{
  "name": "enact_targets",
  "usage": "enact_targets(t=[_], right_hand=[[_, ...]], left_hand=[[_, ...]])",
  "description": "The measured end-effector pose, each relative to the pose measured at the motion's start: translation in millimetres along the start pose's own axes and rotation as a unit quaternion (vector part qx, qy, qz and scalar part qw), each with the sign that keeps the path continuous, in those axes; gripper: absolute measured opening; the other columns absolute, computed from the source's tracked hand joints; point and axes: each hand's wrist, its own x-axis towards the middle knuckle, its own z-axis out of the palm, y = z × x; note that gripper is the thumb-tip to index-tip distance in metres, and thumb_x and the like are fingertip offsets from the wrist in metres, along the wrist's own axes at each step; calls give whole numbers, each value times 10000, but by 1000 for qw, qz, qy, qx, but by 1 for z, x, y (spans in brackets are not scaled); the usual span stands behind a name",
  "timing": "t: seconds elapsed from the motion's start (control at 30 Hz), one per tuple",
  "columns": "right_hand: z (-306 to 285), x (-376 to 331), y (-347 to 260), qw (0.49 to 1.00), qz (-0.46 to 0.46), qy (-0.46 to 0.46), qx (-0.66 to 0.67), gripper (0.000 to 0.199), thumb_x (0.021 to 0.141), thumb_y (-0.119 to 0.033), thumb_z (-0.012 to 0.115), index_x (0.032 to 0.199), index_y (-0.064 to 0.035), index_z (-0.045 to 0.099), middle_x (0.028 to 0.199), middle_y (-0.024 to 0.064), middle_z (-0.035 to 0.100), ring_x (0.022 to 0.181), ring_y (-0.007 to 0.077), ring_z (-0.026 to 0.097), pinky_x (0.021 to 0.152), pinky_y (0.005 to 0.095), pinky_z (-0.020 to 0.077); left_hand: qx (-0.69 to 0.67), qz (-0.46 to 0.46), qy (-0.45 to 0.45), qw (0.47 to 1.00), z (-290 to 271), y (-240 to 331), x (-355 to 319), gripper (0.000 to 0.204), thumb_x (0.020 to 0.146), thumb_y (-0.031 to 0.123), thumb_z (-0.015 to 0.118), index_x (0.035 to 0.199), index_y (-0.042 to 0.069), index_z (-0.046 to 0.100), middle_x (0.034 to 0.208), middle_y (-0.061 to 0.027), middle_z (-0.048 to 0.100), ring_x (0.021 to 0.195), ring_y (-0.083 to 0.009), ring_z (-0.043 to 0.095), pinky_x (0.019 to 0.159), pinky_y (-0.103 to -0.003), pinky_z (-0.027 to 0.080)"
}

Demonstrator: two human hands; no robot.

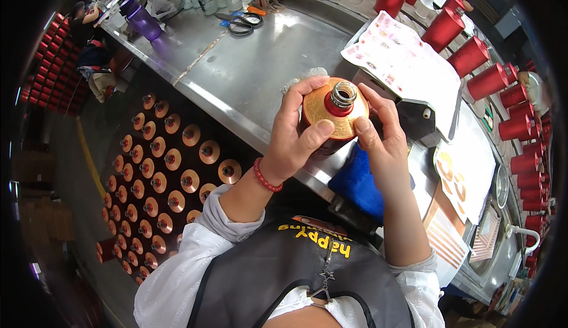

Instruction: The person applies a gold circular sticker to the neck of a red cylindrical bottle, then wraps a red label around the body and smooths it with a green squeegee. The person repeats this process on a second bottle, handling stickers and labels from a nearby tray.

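A red bottle with a gold shoulder label [318,104] and a bare threaded glass neck is held upright between my hands, above the near edge of the steel worktable. My left hand [296,136], with a red bead bracelet at the wrist, wraps its left side, the thumb pressing on the gold shoulder. On the other side my right hand [381,128] grips it, the thumb at the rim of the gold part. Just behind the bottle a greyish cloth [305,76] lies on the table, partly hidden by my left fingers. The bottle's lower body is mostly out of sight.
Scissors [241,25] and a purple bottle [141,19] sit on the worktable [254,68]. Printed sheets [408,56] lie by a black device [417,115]. A blue cushion [361,180] is below my right hand. Many gold-topped bottles [171,158] stand at left; red ones [470,56] line a conveyor.
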Motion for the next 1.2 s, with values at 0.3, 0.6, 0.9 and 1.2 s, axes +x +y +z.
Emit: enact_targets(t=[0.3, 0.6, 0.9, 1.2], right_hand=[[-5, 1, 0, 999, 36, -10, 23, 498, 944, -262, 656, 1360, -6, 554, 1137, 87, 565, 1037, 160, 528, 932, 292, 412], [-5, 2, 2, 998, 38, -25, 40, 493, 950, -273, 665, 1353, -14, 546, 1145, 70, 567, 1022, 138, 506, 916, 289, 402], [-4, 5, 0, 996, 58, -30, 54, 514, 966, -303, 641, 1389, -44, 505, 1162, 37, 597, 934, 75, 519, 802, 233, 436], [0, 4, -6, 997, -49, -2, -67, 622, 891, -399, 732, 1360, -35, 546, 1271, 135, 594, 1222, 248, 548, 1079, 386, 402]], left_hand=[[18, -1, 0, 1000, 3, -1, 2, 551, 918, 140, 638, 1393, 2, 395, 1324, -146, 513, 1212, -189, 530, 1069, -343, 425], [33, 1, 8, 999, 5, 1, 1, 547, 902, 122, 622, 1387, 2, 397, 1318, -144, 515, 1201, -187, 534, 1066, -341, 425], [43, 4, 13, 999, 4, -4, 1, 544, 898, 146, 631, 1376, 7, 411, 1310, -136, 502, 1204, -191, 522, 1061, -342, 421], [-30, 52, 62, 996, -11, -9, 0, 512, 1012, 268, 576, 1403, -25, 422, 1372, -143, 506, 1266, -209, 492, 1113, -365, 361]])
